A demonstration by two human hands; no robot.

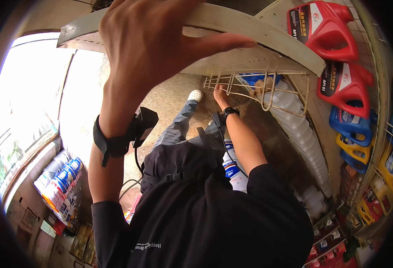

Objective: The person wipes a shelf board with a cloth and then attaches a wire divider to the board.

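Observation:
A long cream metal shelf panel [254, 33] with a raised lip spans the upper part of the view. Across its left half lies my left hand [145, 49], thumb stretched along the near side and fingers bent over the far edge, where the frame cuts them off. Below the panel hangs a white wire rack [268, 89]. My right hand [221, 93] is lower and farther off, its fingers closed at the rack's left end. Some of those fingers are hidden. Each wrist carries a black strap with a small device.
Red oil jugs [332, 85] and a blue jug [350, 125] line shelving at right. Beside them runs a long stack of clear plastic containers [301, 129]. Several paint-style buckets [60, 183] stand lower left. White-and-blue containers [233, 165] are near my legs; a white clog [195, 95] is on the floor.

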